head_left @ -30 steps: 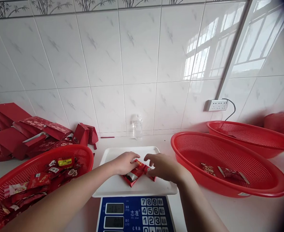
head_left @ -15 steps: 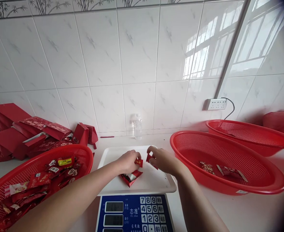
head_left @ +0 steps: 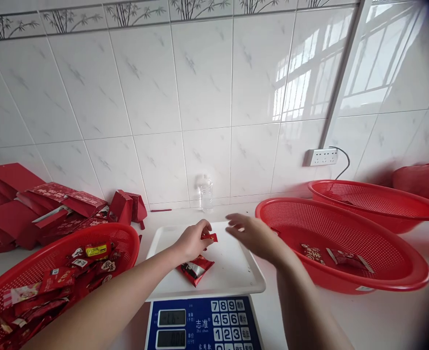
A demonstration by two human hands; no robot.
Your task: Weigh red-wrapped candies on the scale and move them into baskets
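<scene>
My left hand [head_left: 195,239] is closed on a small red snack packet [head_left: 210,237] above the white tray [head_left: 232,277] of a weighing scale. Below it on the tray lies a larger red, black and silver packet [head_left: 195,270]. Over the tray's right side, my right hand [head_left: 250,234] hangs with its fingers apart and nothing visible in them. The near right red basket [head_left: 393,243] is just beyond that hand, holding a few red packets [head_left: 348,260]. A sliver of red by its left rim is partly hidden behind the hand.
At left, a red basket [head_left: 125,238] holds many red packets. Folded red boxes [head_left: 13,204] are piled behind it. The scale's blue keypad panel [head_left: 202,323] faces me. A clear bottle [head_left: 207,194] stands by the wall; another red basket [head_left: 378,187] sits back right.
My right hand has let go of the small red packet it held and shifted slightly right, toward the basket. My left hand keeps its packet over the tray. The view has tilted slightly.
</scene>
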